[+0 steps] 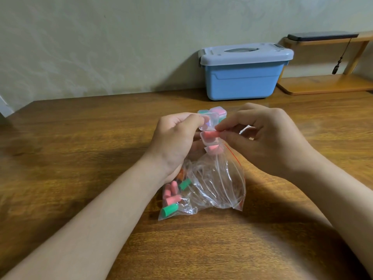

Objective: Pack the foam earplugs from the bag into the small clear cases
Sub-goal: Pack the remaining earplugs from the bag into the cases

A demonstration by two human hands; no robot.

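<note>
Head view. Left hand [177, 134] grips a small clear hinged plastic case [209, 126], held lid-open just above the mouth of the clear zip bag with red seal line [218, 184]. Right hand [268, 138] pinches a pink foam earplug [211, 135] between thumb and forefinger and lays it sideways into the case's lower half. The other fingers are loosely curled. A second pink plug shows just under the case; can't tell if it sits in the bag mouth or in the left fingers. Loose pink and green foam earplugs [171, 197] are bunched in the bag's lower left corner. Filled clear cases with pink and green contents [217, 111] stand on the far side of the bag, partly hidden by the hands.

Risks: the plug lies across the case and looks long for it, so foam could spring back and pop out before the lid snaps. The lid could pinch the foam and fail to latch. The case is held in the air, so a slip would drop it into the open bag.

Surface: brown wood-grain table [80, 158], bag lying on it. Well beyond the bag, against the pale patterned wall [101, 47], is a blue plastic storage box with grey lid [242, 77]. Right of that, far right of the bag, a light wooden shelf stand [327, 83] with a dark flat device [321, 36] on top.
</note>
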